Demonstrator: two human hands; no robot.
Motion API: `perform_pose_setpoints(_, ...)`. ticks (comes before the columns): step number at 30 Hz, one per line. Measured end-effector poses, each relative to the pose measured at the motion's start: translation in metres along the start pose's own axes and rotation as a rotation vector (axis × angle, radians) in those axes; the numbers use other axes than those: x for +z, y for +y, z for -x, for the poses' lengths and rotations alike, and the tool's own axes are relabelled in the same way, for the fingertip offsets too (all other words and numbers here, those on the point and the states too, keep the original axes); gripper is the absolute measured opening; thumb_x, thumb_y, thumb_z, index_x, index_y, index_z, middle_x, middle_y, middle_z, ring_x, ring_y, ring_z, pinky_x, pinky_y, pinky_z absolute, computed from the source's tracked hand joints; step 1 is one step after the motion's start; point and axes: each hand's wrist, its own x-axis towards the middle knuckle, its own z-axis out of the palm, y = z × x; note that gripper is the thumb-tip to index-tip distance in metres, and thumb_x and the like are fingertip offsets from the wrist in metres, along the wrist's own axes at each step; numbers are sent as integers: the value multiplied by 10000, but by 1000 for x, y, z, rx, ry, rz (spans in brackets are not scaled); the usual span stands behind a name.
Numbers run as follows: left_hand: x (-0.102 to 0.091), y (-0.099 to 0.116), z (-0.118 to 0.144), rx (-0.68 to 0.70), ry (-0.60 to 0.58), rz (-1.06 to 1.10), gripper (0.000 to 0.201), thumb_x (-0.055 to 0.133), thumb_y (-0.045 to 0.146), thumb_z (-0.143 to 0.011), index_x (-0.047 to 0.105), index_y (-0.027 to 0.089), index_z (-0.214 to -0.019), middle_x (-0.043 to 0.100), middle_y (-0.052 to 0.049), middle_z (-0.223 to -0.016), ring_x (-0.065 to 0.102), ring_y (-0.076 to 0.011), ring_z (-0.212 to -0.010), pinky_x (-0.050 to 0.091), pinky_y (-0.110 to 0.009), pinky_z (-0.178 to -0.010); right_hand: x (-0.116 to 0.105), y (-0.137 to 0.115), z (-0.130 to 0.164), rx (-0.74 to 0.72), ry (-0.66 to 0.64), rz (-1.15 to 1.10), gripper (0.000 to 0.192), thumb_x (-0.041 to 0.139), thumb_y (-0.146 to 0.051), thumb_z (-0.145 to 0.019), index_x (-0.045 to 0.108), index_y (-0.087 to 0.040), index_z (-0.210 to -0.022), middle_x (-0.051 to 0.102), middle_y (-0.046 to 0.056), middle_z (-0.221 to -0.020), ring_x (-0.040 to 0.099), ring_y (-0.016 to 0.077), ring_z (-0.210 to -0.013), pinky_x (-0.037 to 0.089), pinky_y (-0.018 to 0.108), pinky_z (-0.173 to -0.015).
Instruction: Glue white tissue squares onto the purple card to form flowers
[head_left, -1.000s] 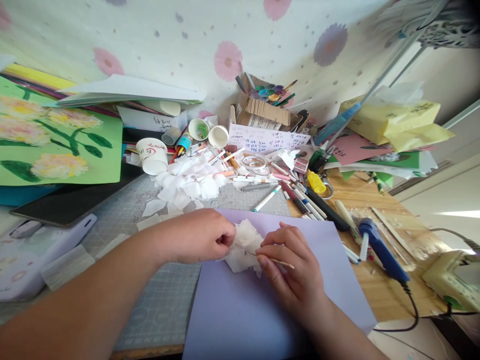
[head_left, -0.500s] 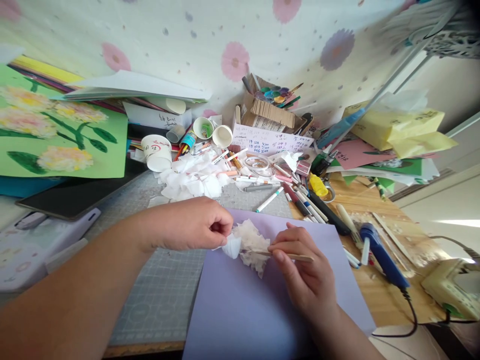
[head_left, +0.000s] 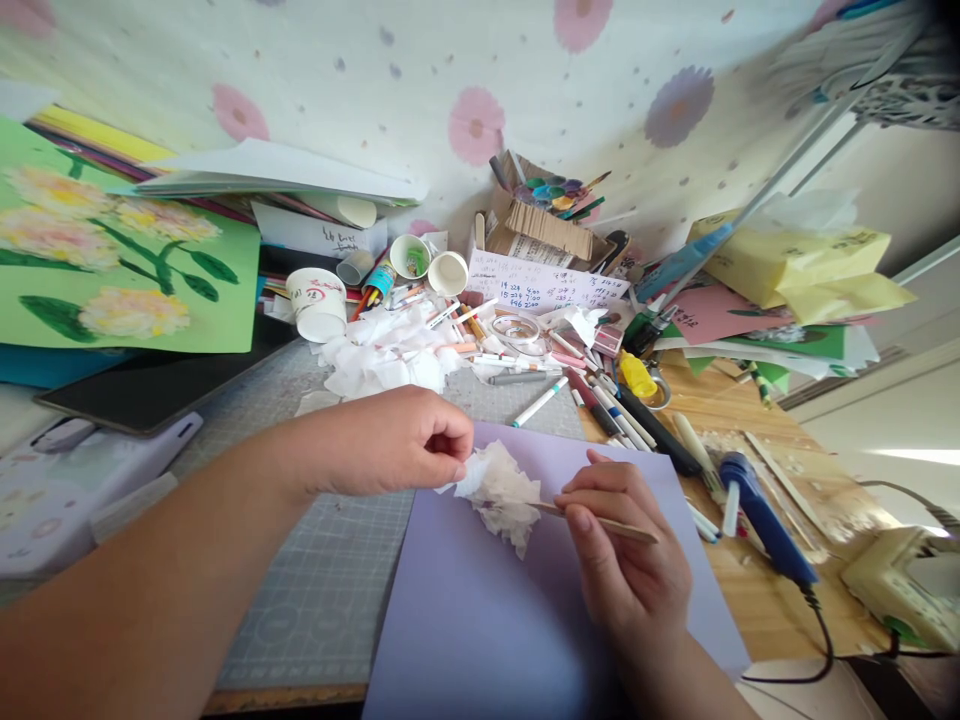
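The wooden surface (head_left: 765, 615) carries, at its front edge, a lavender paper sheet (head_left: 480, 620) with a ruffled off-white tissue-paper cluster (head_left: 510, 495) near its far edge. Your right hand (head_left: 630, 530) clamps its fingers on a slim wooden stick (head_left: 619, 527), seemingly for control; your left hand (head_left: 394, 440) pinches a white tissue piece (head_left: 472, 474), likely steadying it.

Paper bunch (head_left: 508, 500): thin, crinkled, matt. Lilac sheet (head_left: 465, 610): smooth, matt. Stick (head_left: 631, 532): bare wood. Tabletop (head_left: 716, 385): grained wood. Glue gun (head_left: 766, 525): smooth plastic.

i see pink and purple flowers (head_left: 477, 125) on the pale wall (head_left: 322, 110) behind the wooden desk (head_left: 718, 388), and a bright streak of light (head_left: 919, 456) off to the right.
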Motion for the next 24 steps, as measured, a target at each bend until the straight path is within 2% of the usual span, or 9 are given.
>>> perform_pose_setpoints(4,0,0,-2,12,-4,-16,99,511,224,-733,582,184,-678,515,61,-603,441,-88,-567,298,-188,-501,5,-3,-7,-44,-112,12,153,529,-80,-841,626,-196,-861,613,25,-784,591,177,-784,388,472,-920)
perform_pose_setpoints(8,0,0,-2,25,-2,-30,97,514,221,-734,592,187,-687,534,64,-610,460,-86,-574,304,-185,-507,8,-4,-8,-47,-167,6,141,549,-82,-842,632,-195,-863,619,24,-805,591,165,-778,369,466,-933)
perform_pose_setpoints(10,1,0,-2,28,5,-37,97,516,223,-735,593,189,-685,537,65,-610,462,-85,-575,302,-185,-505,6,-4,-6,-53,-146,-10,153,539,-72,-839,630,-189,-879,610,31,-820,585,170,-793,369,474,-937)
perform_pose_setpoints(14,2,-1,-2,30,12,-50,95,519,226,-736,589,194,-681,539,69,-608,460,-83,-570,299,-185,-498,2,-1,1,-41,15,-12,192,512,-54,-831,622,-181,-924,587,45,-842,564,184,-818,387,490,-927)
perform_pose_setpoints(16,2,0,-3,32,15,-53,94,520,221,-734,581,194,-668,535,71,-601,458,-80,-566,301,-184,-497,2,0,1,-12,25,9,175,521,-46,-829,618,-184,-877,592,39,-824,558,178,-805,396,472,-914)
perform_pose_setpoints(19,2,1,-3,35,20,-56,93,525,213,-726,565,191,-646,533,74,-590,459,-77,-562,306,-181,-498,4,1,-1,-1,-72,4,161,521,-44,-836,598,-183,-807,607,25,-772,561,170,-785,384,456,-917)
perform_pose_setpoints(24,3,2,-2,34,25,-62,89,527,212,-719,559,191,-638,534,73,-586,459,-78,-558,305,-184,-494,8,-2,-7,-44,-157,-11,161,527,-48,-840,603,-189,-848,630,19,-782,577,168,-797,358,456,-929)
